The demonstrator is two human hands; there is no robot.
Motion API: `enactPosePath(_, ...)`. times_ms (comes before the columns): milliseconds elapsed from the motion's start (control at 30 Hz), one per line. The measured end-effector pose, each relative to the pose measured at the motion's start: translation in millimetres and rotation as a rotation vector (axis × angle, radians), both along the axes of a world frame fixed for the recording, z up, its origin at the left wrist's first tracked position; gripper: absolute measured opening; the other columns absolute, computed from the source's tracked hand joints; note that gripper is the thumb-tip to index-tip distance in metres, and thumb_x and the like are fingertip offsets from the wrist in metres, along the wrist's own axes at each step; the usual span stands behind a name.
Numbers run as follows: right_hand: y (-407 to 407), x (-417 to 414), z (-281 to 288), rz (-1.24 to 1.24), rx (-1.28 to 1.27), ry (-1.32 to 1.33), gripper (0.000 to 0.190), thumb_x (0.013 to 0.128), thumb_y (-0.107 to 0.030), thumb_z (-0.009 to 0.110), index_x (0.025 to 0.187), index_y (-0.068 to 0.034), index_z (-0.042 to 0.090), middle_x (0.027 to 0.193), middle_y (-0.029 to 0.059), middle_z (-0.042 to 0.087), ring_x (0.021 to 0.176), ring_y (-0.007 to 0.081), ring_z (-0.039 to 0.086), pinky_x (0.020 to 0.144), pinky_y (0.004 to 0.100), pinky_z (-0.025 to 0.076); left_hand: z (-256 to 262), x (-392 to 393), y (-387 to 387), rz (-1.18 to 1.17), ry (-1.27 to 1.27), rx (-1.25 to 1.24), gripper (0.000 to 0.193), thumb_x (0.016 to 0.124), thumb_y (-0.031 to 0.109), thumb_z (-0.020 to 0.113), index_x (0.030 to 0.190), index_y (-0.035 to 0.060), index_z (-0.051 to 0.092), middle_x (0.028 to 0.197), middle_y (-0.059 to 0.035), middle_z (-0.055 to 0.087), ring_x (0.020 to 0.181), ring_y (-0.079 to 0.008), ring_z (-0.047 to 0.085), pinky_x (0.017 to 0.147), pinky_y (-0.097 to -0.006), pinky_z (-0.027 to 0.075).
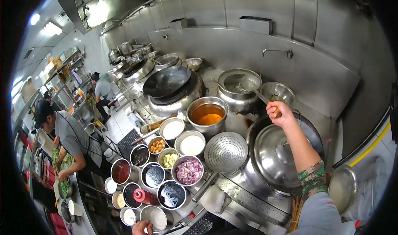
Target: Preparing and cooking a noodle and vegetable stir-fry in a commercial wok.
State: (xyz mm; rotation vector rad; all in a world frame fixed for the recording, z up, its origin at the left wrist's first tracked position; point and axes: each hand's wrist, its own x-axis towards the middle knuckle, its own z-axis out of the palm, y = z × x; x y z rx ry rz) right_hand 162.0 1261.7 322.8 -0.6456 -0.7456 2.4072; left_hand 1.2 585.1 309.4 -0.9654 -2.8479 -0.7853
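Observation:
My right hand [281, 113] grips the wooden end of a long-handled metal ladle [249, 83]. The ladle's bowl is over the water in a round steel pot [239, 95] below the wall tap [276, 52]. Below my right forearm, a domed steel lid [275, 155] covers a large wok [316, 138]. At the bottom edge, my left hand [143, 228] is only partly in view, its fingers curled beside a steel container of white seasoning [157, 219]. Whether it holds anything is unclear. A perforated strainer [226, 151] lies left of the lidded wok.
Steel containers of red onion [189, 171], dark sauce [172, 194] and orange oil [207, 113] stand left of the strainer. A red squeeze bottle [145, 196] is among them. A black wok [168, 82] sits behind. A co-worker [74, 138] handles greens at the left counter.

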Motion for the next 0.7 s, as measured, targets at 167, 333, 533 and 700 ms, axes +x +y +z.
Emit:
enactPosePath(167, -21, 16, 27, -0.035, 0.193, -0.219, 0.009, 0.086, -0.005, 0.056, 0.081, -0.008, 0.050, 0.072, 0.0037, 0.054, 0.053, 0.0079, 0.050, 0.039, 0.0231, 0.034, -10, -8, -3, 0.004, -0.003, 0.023, 0.016, 0.088, 0.010, 0.065, 0.097, -0.0035, 0.068, 0.086, -0.0223, 0.068, 0.079, -0.0376, 0.067, 0.071, -0.0390, 0.051)
enactPosePath(333, -36, 2, 19, -0.123, 0.813, -0.924, 0.049, 0.083, -0.005, 0.054, 0.131, -0.003, 0.046, 0.074, 0.0067, 0.056, 0.052, 0.0133, 0.052, 0.037, 0.0307, 0.035, -11, -10, -6, 0.000, -0.027, 0.040, 0.018, 0.089, 0.013, 0.065, 0.098, -0.0029, 0.068, 0.088, -0.0222, 0.068, 0.081, -0.0377, 0.067, 0.073, -0.0389, 0.051)
enactPosePath(533, 5, -27, -12, -0.089, 0.872, -0.938, 0.033, 0.081, -0.002, 0.048, 0.114, 0.000, 0.047, 0.063, 0.0080, 0.051, 0.044, 0.0161, 0.048, 0.037, 0.0323, 0.034, 6, 0, 17, 0.035, -0.060, -0.047, 0.019, 0.091, 0.014, 0.064, 0.099, -0.0023, 0.068, 0.092, -0.0224, 0.068, 0.086, -0.0371, 0.067, 0.075, -0.0387, 0.051)
enactPosePath(700, 25, -14, -4, 0.023, -0.051, 0.019, 0.009, 0.087, -0.005, 0.056, 0.084, -0.005, 0.047, 0.072, 0.0036, 0.052, 0.052, 0.0069, 0.050, 0.040, 0.0201, 0.034, 14, 10, 21, 0.034, -0.031, -0.010, 0.019, 0.091, 0.014, 0.065, 0.099, -0.0026, 0.067, 0.093, -0.0221, 0.068, 0.087, -0.0378, 0.067, 0.076, -0.0391, 0.052)
